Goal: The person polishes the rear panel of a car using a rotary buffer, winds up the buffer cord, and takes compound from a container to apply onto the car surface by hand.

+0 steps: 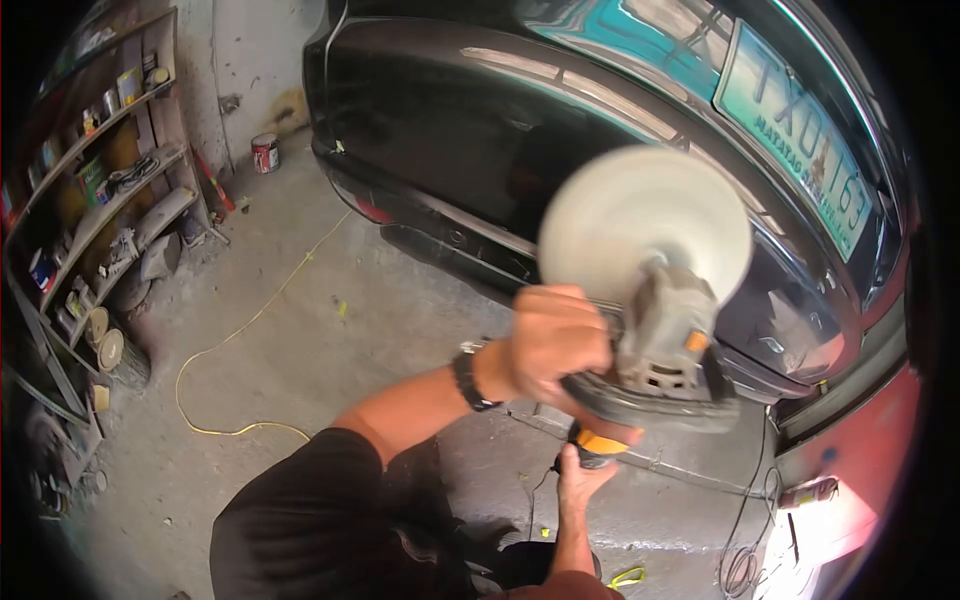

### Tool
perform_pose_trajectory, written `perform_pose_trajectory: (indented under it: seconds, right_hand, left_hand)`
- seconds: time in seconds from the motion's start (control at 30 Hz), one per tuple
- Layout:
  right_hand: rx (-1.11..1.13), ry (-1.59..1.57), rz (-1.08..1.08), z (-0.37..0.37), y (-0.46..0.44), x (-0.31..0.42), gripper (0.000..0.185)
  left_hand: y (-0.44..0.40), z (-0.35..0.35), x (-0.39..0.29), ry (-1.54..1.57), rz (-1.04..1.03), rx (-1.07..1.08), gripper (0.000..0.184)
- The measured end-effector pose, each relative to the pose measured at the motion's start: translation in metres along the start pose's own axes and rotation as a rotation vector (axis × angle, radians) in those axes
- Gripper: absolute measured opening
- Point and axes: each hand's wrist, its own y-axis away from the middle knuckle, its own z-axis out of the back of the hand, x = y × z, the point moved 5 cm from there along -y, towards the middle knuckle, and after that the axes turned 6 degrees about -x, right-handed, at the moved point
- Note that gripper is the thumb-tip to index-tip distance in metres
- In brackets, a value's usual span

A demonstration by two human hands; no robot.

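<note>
A power polisher (668, 330) with a round white pad (640, 215) is held up in front of the black car bumper (440, 120). My left hand (558, 338), with a dark watch at the wrist, is closed around the polisher's black loop handle (650, 405). Lower down, my right hand (582, 482) grips the yellow and black rear end of the tool. The pad's face looks smooth and blurred. It overlaps the bumper in view; whether it touches, I cannot tell. A licence plate (795, 140) shows at the upper right.
Along the left wall, shelves (110, 205) hold cans and tools. A paint can (265, 153) stands by the wall. A yellow cord (235, 335) snakes across the concrete floor. Dark cable (740, 560) lies coiled at the lower right, near a red panel (850, 450).
</note>
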Motion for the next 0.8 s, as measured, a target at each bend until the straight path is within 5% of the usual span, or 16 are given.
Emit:
perform_pose_trajectory:
  seconds: [0.07,0.17,0.37,0.43,0.57,0.8]
  right_hand:
    - [0.126,-0.005,-0.120,-0.050,0.004,0.055,0.054]
    - [0.331,0.091,-0.045,-0.100,0.004,0.079,0.066]
    - [0.616,0.558,0.092,-0.182,0.000,0.133,0.086]
    - [0.653,0.519,0.070,-0.197,0.001,0.123,0.085]
    - [0.615,0.382,0.020,-0.185,0.005,0.081,0.086]
    - [0.438,-0.241,-0.127,-0.127,0.010,0.005,0.080]
  left_hand:
    - [0.006,0.050,0.000,-0.135,0.021,-0.073,0.036]
    - [0.030,0.123,0.013,-0.140,0.049,-0.321,0.066]
    - [0.073,0.248,0.024,-0.470,0.127,-0.750,0.072]
    - [0.082,0.264,0.018,-0.546,0.208,-0.739,0.077]
    - [0.070,0.215,0.003,-0.490,0.058,-0.646,0.074]
    - [0.013,0.071,-0.034,-0.433,0.001,0.089,0.068]
